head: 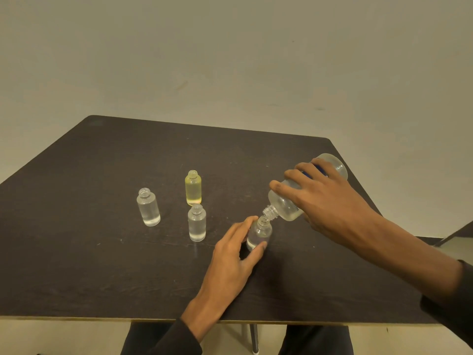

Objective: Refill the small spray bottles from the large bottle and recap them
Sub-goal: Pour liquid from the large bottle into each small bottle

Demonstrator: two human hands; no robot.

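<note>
We look down on a dark table [102, 252] where a refill is under way: the right hand [325, 201] grasps the large bottle [286, 203] from above, fingers spread and curled over its clear body, and holds it tipped steeply so that its open threaded neck points down and left, right at the mouth of a small clear bottle [258, 234]. The left hand [230, 257] steadies that small bottle, pinching it between thumb and forefinger as it stands on the table, uncapped. We cannot tell whether liquid is passing between the two mouths; the glare on the clear plastic hides any stream. Three more small bottles stand upright and uncapped to the left of the one being filled: a second clear bottle [197, 224] just beside it, a yellow-tinted bottle [193, 188] behind that one, and a third clear bottle [148, 207] farther left, well apart from the hands. Dark sleeves [166, 339] cover both forearms near the table's front edge.
</note>
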